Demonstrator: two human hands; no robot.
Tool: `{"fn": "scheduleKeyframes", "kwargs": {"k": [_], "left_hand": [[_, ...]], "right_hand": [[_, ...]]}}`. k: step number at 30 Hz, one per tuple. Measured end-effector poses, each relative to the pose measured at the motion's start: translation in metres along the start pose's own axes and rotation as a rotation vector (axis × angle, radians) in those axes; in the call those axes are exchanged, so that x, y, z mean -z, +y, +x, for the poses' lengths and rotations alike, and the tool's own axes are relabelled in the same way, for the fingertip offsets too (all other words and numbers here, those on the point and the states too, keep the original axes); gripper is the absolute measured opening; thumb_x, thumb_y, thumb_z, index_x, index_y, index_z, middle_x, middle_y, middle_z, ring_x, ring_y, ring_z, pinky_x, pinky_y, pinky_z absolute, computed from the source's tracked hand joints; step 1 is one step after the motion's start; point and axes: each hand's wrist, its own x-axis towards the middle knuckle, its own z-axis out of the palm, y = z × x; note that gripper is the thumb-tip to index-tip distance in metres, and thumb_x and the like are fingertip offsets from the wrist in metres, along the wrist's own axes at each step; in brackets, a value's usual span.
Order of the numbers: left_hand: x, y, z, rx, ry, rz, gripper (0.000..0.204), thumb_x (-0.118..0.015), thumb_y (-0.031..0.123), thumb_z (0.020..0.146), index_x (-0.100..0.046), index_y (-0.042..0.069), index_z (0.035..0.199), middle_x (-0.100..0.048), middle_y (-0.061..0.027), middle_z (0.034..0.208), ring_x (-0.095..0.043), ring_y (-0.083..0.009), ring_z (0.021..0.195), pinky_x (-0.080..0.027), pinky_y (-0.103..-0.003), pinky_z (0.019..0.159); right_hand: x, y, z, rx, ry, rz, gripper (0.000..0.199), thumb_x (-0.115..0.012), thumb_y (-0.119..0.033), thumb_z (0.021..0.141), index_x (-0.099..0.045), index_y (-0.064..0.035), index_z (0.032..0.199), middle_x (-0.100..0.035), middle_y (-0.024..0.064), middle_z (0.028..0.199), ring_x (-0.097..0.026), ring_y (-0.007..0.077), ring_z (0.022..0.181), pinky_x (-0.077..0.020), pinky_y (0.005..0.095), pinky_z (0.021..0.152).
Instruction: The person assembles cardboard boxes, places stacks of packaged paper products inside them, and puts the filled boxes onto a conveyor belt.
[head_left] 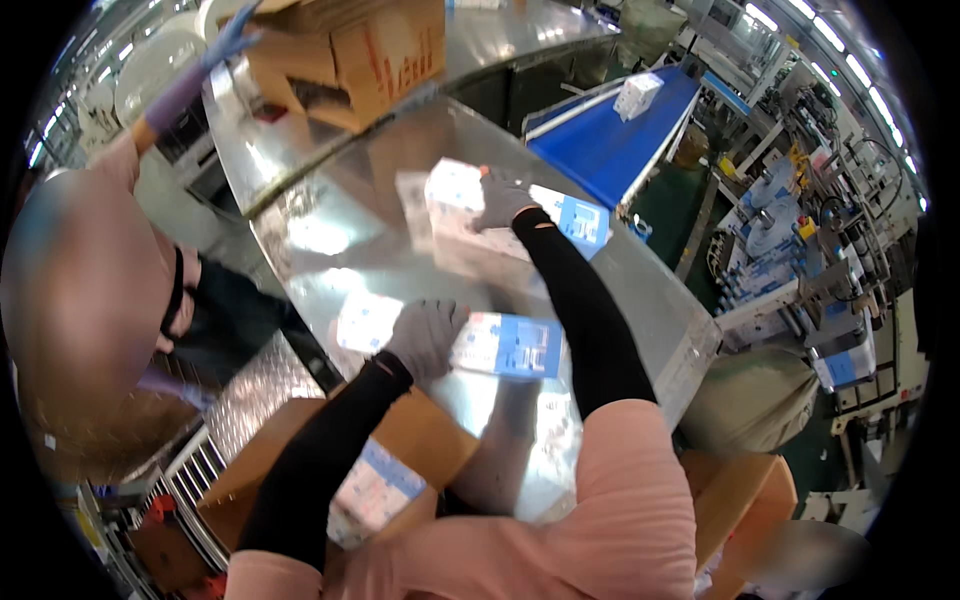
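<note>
My left hand (425, 338), in a grey glove, grips the middle of a long white-and-blue pack (515, 345) over the near part of the metal table. Farther off and to the right, my right hand (503, 202) is closed over the top of a second white-and-blue pack (572, 218). The fingers of both hands wrap over the packs, so their undersides are hidden. Below my left forearm, a cardboard box (425, 425) stands with its flaps up. Inside it lies another such pack (378, 485).
The shiny metal table (335, 215) extends to a blue conveyor belt (620, 140) carrying a white pack (637, 96). A big cardboard box (350, 60) stands at the far left. At left is a co-worker (90, 300) with purple gloves. Machinery (790, 240) lines the right side.
</note>
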Motion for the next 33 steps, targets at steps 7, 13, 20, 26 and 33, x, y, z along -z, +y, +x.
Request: {"fn": "scheduleKeyframes", "kwargs": {"k": [7,13,20,26,33], "left_hand": [[0.127,0.050,-0.118,-0.121,0.593,-0.046,0.043,-0.061,0.012,0.076,-0.052,0.002,0.117,-0.048,-0.0113,0.090,-0.049,-0.0282,0.082,-0.040,-0.041,0.074],[0.162,0.079,-0.322,0.230,0.404,-0.111,0.069,-0.080,0.028,0.066,-0.048,-0.003,0.118,-0.051,-0.0194,0.097,-0.051,-0.0373,0.083,-0.041,-0.044,0.072],[0.017,0.103,-0.357,0.580,-0.591,-0.378,0.033,-0.067,0.021,0.072,-0.059,0.003,0.098,-0.063,-0.0181,0.101,-0.063,-0.0324,0.097,-0.049,-0.046,0.078],[-0.035,0.115,-0.378,0.418,-0.592,-0.428,0.052,-0.050,0.025,0.080,-0.044,-0.008,0.120,-0.060,-0.0244,0.100,-0.065,-0.0336,0.081,-0.054,-0.043,0.070],[-0.056,0.100,-0.383,0.356,-0.551,-0.404,0.093,-0.064,0.050,0.071,-0.035,-0.009,0.138,-0.058,-0.0272,0.112,-0.064,-0.0355,0.089,-0.053,-0.044,0.070]], "right_hand": [[0.041,0.097,-0.139,-0.573,-0.119,0.423,0.063,-0.082,-0.033,0.060,-0.065,0.0022,0.108,-0.070,0.0173,0.102,-0.066,0.0290,0.096,-0.0527,0.0341,0.081],[0.012,0.083,-0.220,-0.526,0.118,1.995,0.041,-0.060,-0.018,0.086,-0.057,0.0015,0.122,-0.064,0.0131,0.110,-0.063,0.0228,0.098,-0.0509,0.0333,0.086],[0.120,-0.157,-0.280,0.096,-0.334,1.674,0.053,-0.068,-0.023,0.084,-0.051,-0.0007,0.129,-0.064,0.0118,0.112,-0.065,0.0207,0.094,-0.0525,0.0333,0.082],[-0.009,-0.330,-0.314,1.056,-0.254,0.188,0.071,-0.075,-0.030,0.073,-0.048,-0.0035,0.133,-0.059,0.0149,0.116,-0.061,0.0310,0.103,-0.0502,0.0395,0.082],[-0.287,-0.410,-0.313,0.789,-0.221,-0.064,0.042,-0.050,-0.024,0.089,-0.054,-0.0058,0.127,-0.060,0.0136,0.116,-0.062,0.0313,0.099,-0.0463,0.0532,0.083]]}}
